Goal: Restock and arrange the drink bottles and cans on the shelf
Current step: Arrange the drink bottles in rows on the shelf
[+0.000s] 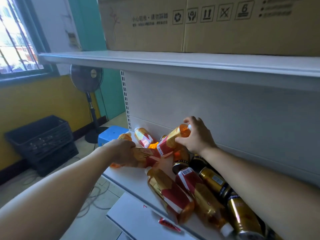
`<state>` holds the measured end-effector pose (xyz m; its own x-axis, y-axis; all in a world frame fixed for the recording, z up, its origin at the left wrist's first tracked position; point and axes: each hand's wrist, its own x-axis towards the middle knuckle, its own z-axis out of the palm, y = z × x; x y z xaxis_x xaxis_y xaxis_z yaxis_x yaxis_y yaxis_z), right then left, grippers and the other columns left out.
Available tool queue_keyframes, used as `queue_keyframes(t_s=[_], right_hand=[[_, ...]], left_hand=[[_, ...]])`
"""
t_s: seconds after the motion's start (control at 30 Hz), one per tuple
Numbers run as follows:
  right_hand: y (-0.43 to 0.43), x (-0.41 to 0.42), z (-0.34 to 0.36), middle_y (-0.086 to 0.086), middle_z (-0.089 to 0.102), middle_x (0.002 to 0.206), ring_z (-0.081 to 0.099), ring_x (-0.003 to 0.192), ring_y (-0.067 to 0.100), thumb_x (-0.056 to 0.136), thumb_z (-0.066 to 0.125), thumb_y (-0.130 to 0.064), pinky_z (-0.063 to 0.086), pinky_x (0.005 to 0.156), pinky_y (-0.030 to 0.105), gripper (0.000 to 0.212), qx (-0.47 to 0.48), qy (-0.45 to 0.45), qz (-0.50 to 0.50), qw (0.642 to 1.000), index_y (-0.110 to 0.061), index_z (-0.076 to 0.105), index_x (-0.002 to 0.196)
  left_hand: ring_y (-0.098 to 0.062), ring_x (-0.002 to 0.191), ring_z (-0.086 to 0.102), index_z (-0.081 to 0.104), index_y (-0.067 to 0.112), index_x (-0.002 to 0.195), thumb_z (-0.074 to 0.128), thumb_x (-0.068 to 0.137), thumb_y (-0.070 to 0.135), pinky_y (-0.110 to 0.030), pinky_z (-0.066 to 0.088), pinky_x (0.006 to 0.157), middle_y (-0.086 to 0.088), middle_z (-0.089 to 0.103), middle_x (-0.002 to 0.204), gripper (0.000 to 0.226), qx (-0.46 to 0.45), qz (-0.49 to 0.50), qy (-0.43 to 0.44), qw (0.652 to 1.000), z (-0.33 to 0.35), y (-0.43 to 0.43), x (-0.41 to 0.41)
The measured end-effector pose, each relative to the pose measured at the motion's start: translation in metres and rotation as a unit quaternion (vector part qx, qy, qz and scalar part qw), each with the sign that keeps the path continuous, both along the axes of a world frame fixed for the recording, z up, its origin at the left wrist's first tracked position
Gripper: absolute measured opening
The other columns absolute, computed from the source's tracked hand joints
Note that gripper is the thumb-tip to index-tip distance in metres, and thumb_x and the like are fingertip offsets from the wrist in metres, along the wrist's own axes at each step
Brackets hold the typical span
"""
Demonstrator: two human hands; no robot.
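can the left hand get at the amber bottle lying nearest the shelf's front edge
Probably, once freed: the left hand grips another amber plastic bottle with a red and gold label. The front-edge bottle lies uncovered close by, nothing on top.

The cardboard box sitting on the top shelf is carrying a printed line of Chinese characters, seemingly 小心轻放·请勿踩踏; the smaller line beneath is blurring out. Right of it, five framed signs are showing: a recycling loop, hands cradling a box, two upward arrows, a crossed-out mark, and a 6 above stacked bars. Three bulleted lines further right are proving too blurred to read. Barcodes are showing on the tilted bottle and a lying bottle; a gold can is bearing illegible vertical writing.
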<state>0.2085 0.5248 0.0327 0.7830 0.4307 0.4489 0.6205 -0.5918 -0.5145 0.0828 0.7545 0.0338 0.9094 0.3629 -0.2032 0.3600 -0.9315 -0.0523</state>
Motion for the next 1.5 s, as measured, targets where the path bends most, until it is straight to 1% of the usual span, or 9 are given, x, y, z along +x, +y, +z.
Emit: queue_keyframes(t_s=[0.13,0.37,0.57,0.67,0.83,1.0,1.17,1.33,1.5], right_hand=[[0.005,0.001,0.011,0.009,0.050,0.122,0.053,0.108,0.025,0.068,0.081,-0.031,0.044,0.082,0.028,0.072,0.030,-0.037,0.039,0.998,-0.022,0.046,0.130],[0.011,-0.002,0.009,0.005,0.043,0.121,0.044,0.102,0.015,0.070,0.080,-0.025,0.040,0.078,0.024,0.074,0.068,-0.012,0.069,0.995,-0.023,0.042,0.134],[0.016,0.005,0.006,-0.003,0.040,0.114,0.043,0.103,0.011,0.068,0.080,-0.020,0.034,0.082,0.020,0.073,0.109,0.013,0.068,0.992,-0.021,0.045,0.132],[0.021,0.006,0.003,-0.005,0.040,0.115,0.043,0.105,0.011,0.067,0.079,-0.020,0.034,0.078,0.013,0.077,0.097,0.018,0.083,0.992,-0.023,0.042,0.134],[0.033,0.000,-0.005,-0.010,0.037,0.120,0.038,0.108,0.005,0.067,0.079,-0.022,0.027,0.074,0.000,0.092,0.080,0.056,0.120,0.988,-0.027,0.028,0.144],[0.043,-0.005,-0.015,-0.006,0.040,0.122,0.044,0.114,0.011,0.062,0.082,-0.028,0.032,0.087,0.013,0.087,0.049,0.113,0.101,0.987,-0.015,0.040,0.138],[0.045,-0.010,-0.035,-0.002,0.062,0.110,0.060,0.102,0.021,0.058,0.075,-0.039,0.049,0.088,0.034,0.064,0.041,0.193,0.113,0.974,-0.029,0.049,0.115],[0.046,-0.012,-0.031,-0.005,0.063,0.106,0.063,0.095,0.018,0.061,0.077,-0.035,0.053,0.085,0.037,0.066,0.117,0.220,0.101,0.963,-0.036,0.042,0.116],[0.030,-0.026,0.002,-0.007,0.059,0.103,0.060,0.093,0.012,0.066,0.078,-0.041,0.048,0.067,0.019,0.062,0.210,0.168,0.060,0.961,-0.032,0.047,0.120]], left_hand=[[-0.017,0.082,0.057,0.039,0.032,0.133,0.072,0.057,0.070,-0.027,0.045,0.059,0.003,0.061,0.104,0.092,0.042,-0.017,-0.027,0.999,0.016,-0.006,0.007],[-0.012,0.074,0.054,0.049,0.026,0.121,0.078,0.063,0.053,-0.025,0.046,0.054,0.005,0.056,0.094,0.070,-0.081,0.032,-0.138,0.987,0.009,0.001,0.013],[-0.013,0.077,0.050,0.044,0.032,0.107,0.086,0.056,0.036,-0.021,0.035,0.050,0.003,0.052,0.098,0.067,-0.246,0.116,-0.330,0.904,-0.021,0.006,0.011],[-0.018,0.086,0.054,0.040,0.038,0.124,0.086,0.057,0.027,-0.017,0.037,0.051,0.003,0.051,0.106,0.082,-0.291,0.097,-0.381,0.872,-0.026,0.000,0.017],[-0.016,0.099,0.053,0.033,0.036,0.137,0.084,0.061,0.030,-0.018,0.045,0.060,0.008,0.049,0.115,0.092,-0.320,0.069,-0.387,0.862,-0.035,-0.002,0.023],[-0.013,0.094,0.060,0.046,0.034,0.123,0.077,0.075,0.022,-0.015,0.050,0.059,0.009,0.058,0.104,0.059,-0.393,0.083,-0.368,0.839,-0.051,-0.003,0.022],[-0.022,0.114,0.049,0.026,0.042,0.136,0.074,0.077,0.008,-0.043,0.052,0.088,0.006,0.044,0.119,0.083,-0.405,0.057,-0.322,0.854,-0.063,-0.005,0.022],[-0.017,0.101,0.056,0.030,0.040,0.132,0.076,0.073,0.006,-0.033,0.056,0.068,0.008,0.053,0.110,0.082,-0.475,0.106,-0.366,0.793,-0.049,-0.005,0.014],[-0.018,0.093,0.064,0.048,0.043,0.112,0.074,0.063,0.016,-0.038,0.056,0.072,0.009,0.066,0.100,0.061,-0.471,0.096,-0.444,0.757,0.002,-0.009,-0.006]])
